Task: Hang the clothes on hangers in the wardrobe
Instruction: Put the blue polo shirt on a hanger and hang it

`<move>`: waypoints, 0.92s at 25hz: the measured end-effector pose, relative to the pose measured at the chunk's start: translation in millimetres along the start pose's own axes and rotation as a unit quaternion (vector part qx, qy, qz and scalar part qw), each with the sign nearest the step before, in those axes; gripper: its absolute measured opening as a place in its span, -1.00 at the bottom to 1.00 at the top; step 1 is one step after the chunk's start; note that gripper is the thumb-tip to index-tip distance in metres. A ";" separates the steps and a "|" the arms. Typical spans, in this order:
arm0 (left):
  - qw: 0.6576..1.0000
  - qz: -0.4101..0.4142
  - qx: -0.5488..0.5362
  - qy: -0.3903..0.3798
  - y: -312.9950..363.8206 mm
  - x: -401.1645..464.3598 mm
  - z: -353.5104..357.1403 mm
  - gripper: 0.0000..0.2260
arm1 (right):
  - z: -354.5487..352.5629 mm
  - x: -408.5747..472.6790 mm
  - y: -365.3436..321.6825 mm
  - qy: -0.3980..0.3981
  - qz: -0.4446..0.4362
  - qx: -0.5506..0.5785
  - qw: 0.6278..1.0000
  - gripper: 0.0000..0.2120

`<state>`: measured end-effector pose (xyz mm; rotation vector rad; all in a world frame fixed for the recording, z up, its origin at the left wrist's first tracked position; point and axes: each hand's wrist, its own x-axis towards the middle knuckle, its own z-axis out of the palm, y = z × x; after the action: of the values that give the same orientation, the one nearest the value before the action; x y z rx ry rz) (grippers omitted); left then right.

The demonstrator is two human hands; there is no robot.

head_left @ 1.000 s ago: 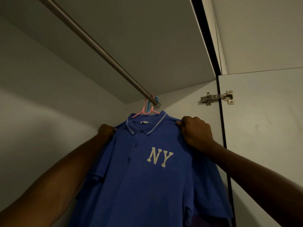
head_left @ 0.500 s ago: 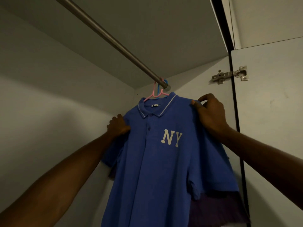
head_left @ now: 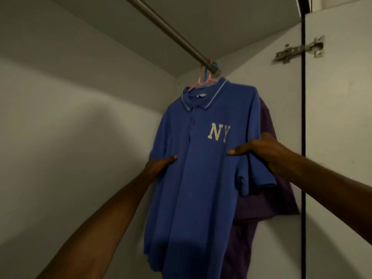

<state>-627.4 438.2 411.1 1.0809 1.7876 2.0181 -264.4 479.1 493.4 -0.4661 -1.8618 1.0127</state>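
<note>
A blue polo shirt [head_left: 193,178] hangs on a pink hanger [head_left: 198,82] from the metal rail [head_left: 171,30] inside the wardrobe, at the rail's far end close to the side wall. The shirt is mid-blue with short sleeves, a folded collar edged with a thin white stripe, a short buttoned placket down the chest, and the pale block letters "NY" printed on one side of the chest. A small label shows inside the neck. The cloth hangs mostly flat, with soft folds near the hem and the sleeve on the right bunched and folded forward. Behind it, touching it, hangs a purple shirt [head_left: 267,198], partly covered, its sleeve and lower part showing past the blue one; a blue hanger [head_left: 209,70] hook sits on the rail just beside the pink one. The left hand [head_left: 159,166] grips the shirt's left edge just under the sleeve, thumb laid across the front of the cloth and fingers hidden behind it. The right hand [head_left: 265,152] pinches the cloth at chest height just under the letters, thumb in front and fingers curled round the fabric. A metal hinge [head_left: 300,51] joins the open wardrobe door [head_left: 338,137] to the side panel.
</note>
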 end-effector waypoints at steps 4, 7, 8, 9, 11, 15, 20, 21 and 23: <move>0.996 -0.053 0.077 0.012 -37.3 10.6 -22.3 -0.80 | 0.6 -16.2 35.7 0.070 0.024 0.010 0.997 -0.53; 0.995 -0.018 0.047 0.084 -50.3 10.7 -38.3 -0.97 | -4.5 -32.8 45.0 0.122 0.005 0.098 0.988 -0.81; 0.995 -0.011 0.042 0.093 -50.6 6.0 -38.5 -0.94 | -3.2 -39.6 48.4 0.122 0.006 0.112 0.986 -0.87; 0.995 -0.006 0.042 0.093 -50.8 0.0 -35.9 -0.91 | 0.2 -45.6 53.2 0.118 0.006 0.114 0.986 -0.90; 0.997 -0.005 0.043 0.071 -52.9 -14.1 -26.0 -0.93 | 11.5 -56.2 67.4 0.108 0.005 0.119 0.987 -0.84; 0.990 0.030 0.020 0.134 -77.3 -45.6 -5.7 -0.71 | 38.8 -79.4 99.1 0.062 -0.019 0.143 0.988 -0.58; 0.988 0.023 0.066 0.141 -122.7 -105.7 19.6 -0.54 | 55.5 -100.6 139.4 0.080 0.012 0.102 0.992 -0.69; 0.987 0.011 0.068 0.143 -132.4 -115.7 19.1 -0.50 | 52.7 -104.0 142.8 0.094 0.008 0.111 0.989 -0.68; 0.982 -0.014 0.075 0.172 -151.6 -138.3 9.4 -0.39 | 45.7 -117.3 147.4 0.106 -0.015 0.132 0.986 -0.64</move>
<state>-568.4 394.4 219.3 0.7714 2.1385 2.1900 -260.6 466.1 300.0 -0.3703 -1.5173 1.1254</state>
